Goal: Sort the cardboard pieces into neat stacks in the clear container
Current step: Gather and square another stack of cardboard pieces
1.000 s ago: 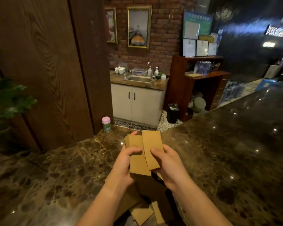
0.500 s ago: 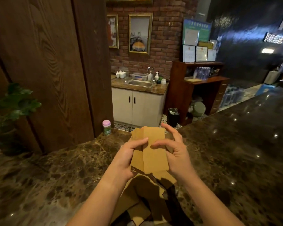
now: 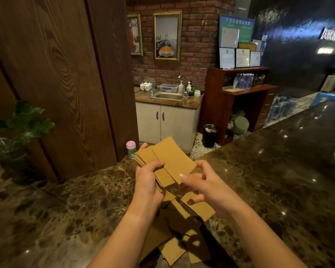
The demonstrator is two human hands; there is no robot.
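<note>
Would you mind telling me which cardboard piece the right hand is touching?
The top cardboard piece of the held stack, tilted and overhanging to the right. The right hand pinches its lower corner; the left hand grips the rest.

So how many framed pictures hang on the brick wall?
2, side by side above the sink: a narrow one on the left, partly cut off by the wood panel, and a wider one to its right. The panel may hide others.

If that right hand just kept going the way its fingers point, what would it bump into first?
The right hand points leftward, its thumb already at the top cardboard piece. Going on, it would likely push into the cardboard stack held by the left hand, though depth is hard to judge.
</note>
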